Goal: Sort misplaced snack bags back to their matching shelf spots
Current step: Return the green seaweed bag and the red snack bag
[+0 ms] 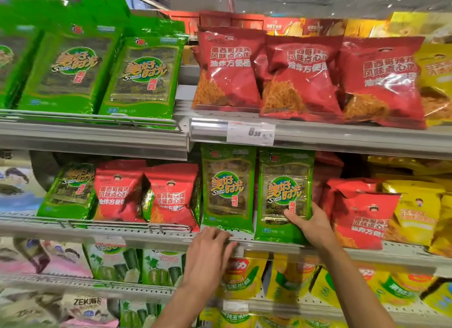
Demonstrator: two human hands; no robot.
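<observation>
From the head camera I watch my right hand (311, 223) grip a green seaweed bag (285, 195) at its lower right corner on the middle shelf (269, 245), among red noodle bags (362, 220); my left hand (210, 248) rests spread on the shelf's edge. A careless pull could topple the neighbouring green bag (228, 188). Supermarket aisle, ceiling lights above.

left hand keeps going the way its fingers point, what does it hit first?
The left hand points up and slightly right over the shelf edge. First in line looks to be the bottom of the left green seaweed bag standing just above its fingertips. Depth is unclear; it may already touch.
</observation>
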